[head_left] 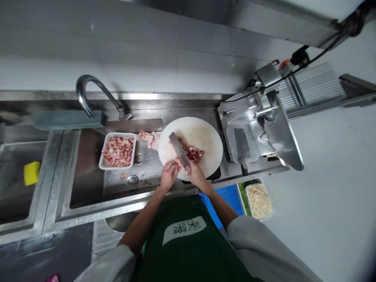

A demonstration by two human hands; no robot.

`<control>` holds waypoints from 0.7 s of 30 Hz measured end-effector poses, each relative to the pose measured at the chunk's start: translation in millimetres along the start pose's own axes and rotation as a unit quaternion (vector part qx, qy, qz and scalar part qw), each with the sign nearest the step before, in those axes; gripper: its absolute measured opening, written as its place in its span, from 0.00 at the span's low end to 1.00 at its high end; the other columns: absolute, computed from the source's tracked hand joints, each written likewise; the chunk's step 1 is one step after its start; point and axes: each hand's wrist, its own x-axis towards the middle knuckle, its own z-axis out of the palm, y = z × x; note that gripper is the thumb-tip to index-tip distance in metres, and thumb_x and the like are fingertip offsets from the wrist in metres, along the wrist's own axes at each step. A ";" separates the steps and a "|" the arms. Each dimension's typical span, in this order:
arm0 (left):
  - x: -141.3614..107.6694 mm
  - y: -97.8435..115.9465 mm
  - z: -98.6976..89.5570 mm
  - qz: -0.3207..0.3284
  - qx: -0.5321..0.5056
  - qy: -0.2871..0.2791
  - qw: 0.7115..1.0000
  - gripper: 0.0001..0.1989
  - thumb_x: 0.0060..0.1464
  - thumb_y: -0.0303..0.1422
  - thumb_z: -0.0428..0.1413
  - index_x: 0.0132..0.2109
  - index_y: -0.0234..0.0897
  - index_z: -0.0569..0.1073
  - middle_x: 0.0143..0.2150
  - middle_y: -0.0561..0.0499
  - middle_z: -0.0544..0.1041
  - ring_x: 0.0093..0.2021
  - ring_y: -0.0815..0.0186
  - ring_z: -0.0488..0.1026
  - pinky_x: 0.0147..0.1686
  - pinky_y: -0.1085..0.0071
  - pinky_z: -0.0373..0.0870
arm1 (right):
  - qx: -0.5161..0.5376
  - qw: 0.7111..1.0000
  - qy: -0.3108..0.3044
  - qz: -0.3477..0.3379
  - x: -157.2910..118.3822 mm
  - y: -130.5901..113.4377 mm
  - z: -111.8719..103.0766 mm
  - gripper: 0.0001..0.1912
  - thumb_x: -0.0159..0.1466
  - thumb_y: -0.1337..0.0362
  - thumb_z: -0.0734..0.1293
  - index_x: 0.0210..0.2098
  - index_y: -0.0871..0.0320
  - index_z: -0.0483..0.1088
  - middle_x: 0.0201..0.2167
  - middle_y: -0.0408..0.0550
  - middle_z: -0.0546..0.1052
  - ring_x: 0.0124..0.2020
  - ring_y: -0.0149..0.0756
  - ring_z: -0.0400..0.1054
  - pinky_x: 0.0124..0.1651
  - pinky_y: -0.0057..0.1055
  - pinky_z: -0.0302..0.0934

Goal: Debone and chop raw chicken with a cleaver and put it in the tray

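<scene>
My right fingers (pixel 194 172) are closed on the handle end of a broad cleaver (pixel 179 150), its blade slanting away from them up and to the left, over the round white board (pixel 205 135). My left fingers (pixel 170 170) hold a piece of meat (pixel 178 162) at the near edge of that board, just left of the blade. Beyond my right fingers, on the board and to the right of the blade, lies a loose heap of dark red cut meat (pixel 196 154).

Past my left fingers, beside the board's left edge, a larger raw piece (pixel 149 139) rests in the sink (pixel 117 186). Further left of it stands a white basket (pixel 118 167), filled with small chopped pieces (pixel 119 150). A curved tap (pixel 98 84) rises behind the basket.

To the right of my right fingers, past the board, a second cleaver (pixel 241 143) lies across a clear tray (pixel 252 156) next to a metal slicer (pixel 284 133). Below and to the right of them, lower than the desk (pixel 232 170), a container of pale shreds (pixel 259 200) sits against green vegetables (pixel 244 196).
</scene>
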 end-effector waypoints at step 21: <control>179.6 1.8 7.4 -0.053 0.180 -0.180 0.966 0.04 0.53 0.32 0.60 0.36 0.37 0.76 0.39 0.42 0.78 0.46 0.54 0.72 0.48 0.57 0.68 | 0.175 0.954 0.104 0.219 -98.8 154.9 -10.5 0.14 0.74 0.60 0.56 0.49 0.60 0.68 0.39 0.54 0.80 0.40 0.41 0.74 0.35 0.29 0.56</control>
